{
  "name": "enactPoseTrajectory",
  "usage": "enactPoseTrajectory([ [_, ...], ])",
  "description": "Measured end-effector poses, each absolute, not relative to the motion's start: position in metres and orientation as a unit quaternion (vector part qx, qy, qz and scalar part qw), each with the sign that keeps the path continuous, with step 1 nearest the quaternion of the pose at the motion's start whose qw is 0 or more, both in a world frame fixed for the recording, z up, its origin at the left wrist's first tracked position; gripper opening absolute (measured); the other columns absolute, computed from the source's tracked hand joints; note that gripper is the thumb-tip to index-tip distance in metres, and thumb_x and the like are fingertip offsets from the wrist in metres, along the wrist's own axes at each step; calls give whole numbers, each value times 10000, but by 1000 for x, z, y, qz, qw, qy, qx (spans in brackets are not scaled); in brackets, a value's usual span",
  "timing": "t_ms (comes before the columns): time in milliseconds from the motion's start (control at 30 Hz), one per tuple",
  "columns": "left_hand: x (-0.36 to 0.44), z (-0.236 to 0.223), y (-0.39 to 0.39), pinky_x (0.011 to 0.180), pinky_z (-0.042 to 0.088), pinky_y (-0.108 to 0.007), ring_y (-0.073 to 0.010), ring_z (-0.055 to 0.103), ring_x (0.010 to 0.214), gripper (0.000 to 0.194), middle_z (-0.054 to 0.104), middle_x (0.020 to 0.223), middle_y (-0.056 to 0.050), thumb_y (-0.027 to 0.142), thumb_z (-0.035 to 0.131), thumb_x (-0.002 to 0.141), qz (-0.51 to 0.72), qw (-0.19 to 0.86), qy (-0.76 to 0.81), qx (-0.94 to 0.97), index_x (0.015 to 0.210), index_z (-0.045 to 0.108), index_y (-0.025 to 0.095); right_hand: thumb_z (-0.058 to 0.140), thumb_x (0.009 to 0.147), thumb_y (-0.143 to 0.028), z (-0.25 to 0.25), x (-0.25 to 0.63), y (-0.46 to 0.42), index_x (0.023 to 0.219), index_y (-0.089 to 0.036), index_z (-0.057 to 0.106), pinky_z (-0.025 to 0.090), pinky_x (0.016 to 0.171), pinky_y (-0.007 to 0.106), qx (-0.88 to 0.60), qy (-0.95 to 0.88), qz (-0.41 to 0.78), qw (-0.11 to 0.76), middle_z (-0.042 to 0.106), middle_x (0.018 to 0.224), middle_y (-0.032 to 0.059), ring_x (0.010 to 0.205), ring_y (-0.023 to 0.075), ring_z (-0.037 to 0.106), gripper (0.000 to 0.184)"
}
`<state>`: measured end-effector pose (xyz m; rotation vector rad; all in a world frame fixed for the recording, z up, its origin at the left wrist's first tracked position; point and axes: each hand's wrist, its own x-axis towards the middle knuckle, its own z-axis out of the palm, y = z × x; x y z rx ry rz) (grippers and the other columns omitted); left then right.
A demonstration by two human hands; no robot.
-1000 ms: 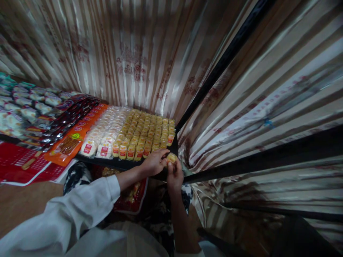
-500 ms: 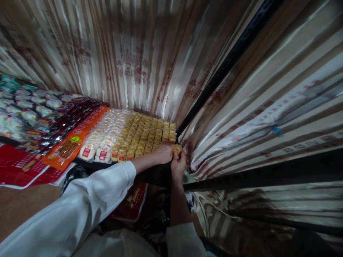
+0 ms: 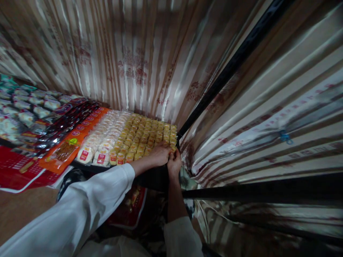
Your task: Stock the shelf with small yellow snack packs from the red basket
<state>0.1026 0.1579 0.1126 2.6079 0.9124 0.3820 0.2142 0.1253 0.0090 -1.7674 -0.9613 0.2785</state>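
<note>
Rows of small yellow-wrapped snack packets fill the right end of the black shelf. At the near right corner of these rows my two hands meet. My right hand is closed on one yellow packet, which is partly covered by the fingers. From the left, my left hand reaches over the front of the rows, its fingers bent against the same packet. Its fingertips are partly hidden.
Left of the yellow rows lie white round packets, an orange snack bag, dark shiny packs and white packs. A black post rises at the shelf's right corner, before a striped curtain. Red bags sit below.
Both hands have lowered the yellow packet from above the shelf's corner onto the near right end of the rows. The view has shifted slightly.
</note>
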Motion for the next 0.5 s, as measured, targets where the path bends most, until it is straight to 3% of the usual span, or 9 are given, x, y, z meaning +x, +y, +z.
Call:
enactPoseTrajectory([
  [200, 108, 108, 159, 1073, 242, -334, -187, 522, 1090, 272, 633, 1100, -98, 120, 421, 823, 131, 171, 303, 928, 1026, 601, 120, 422, 788, -420, 1, 212, 124, 1284, -67, 472, 410, 909, 438, -765, -392, 94, 502, 583, 1178, 194, 1054, 282, 558, 611],
  [500, 112, 107, 162, 1086, 208, -328, -196, 541, 1059, 236, 641, 1062, -109, 124, 449, 806, 119, 172, 311, 927, 972, 617, 116, 412, 785, -412, 0, 212, 128, 1309, -100, 456, 438, 859, 407, -760, -389, 118, 508, 606, 1147, 169, 987, 263, 590, 612],
])
